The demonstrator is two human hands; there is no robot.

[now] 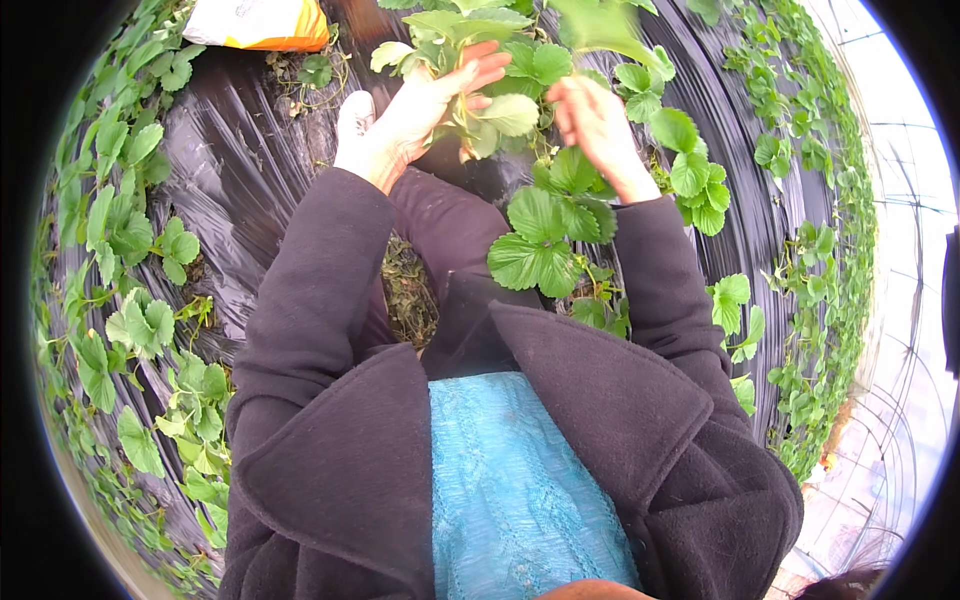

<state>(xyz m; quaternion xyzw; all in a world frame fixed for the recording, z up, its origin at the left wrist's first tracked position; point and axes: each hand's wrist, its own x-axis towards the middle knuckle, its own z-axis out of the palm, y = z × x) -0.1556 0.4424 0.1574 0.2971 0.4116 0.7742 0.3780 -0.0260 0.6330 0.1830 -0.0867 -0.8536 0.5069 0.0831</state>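
My left hand (425, 112) is at the upper middle, its fingers around a bunch of strawberry leaves (508, 114), some showing pale undersides. The stems cross the palm. To the right, my right hand (597, 128) has its fingers curled together among the foliage. A motion-smeared strawberry leaf (604, 30) rises just above these fingers; its stalk appears to run into them, though the grip itself is blurred. Below and between the hands grows a strawberry plant (545, 235) with broad, toothed green leaves.
Black plastic film (225, 150) covers the raised beds. More strawberry plants (140, 325) line the left, and another row (800, 260) runs along the right. A white and orange bag (262, 24) lies at the upper left. Dry plant litter (408, 295) covers the furrow near my leg.
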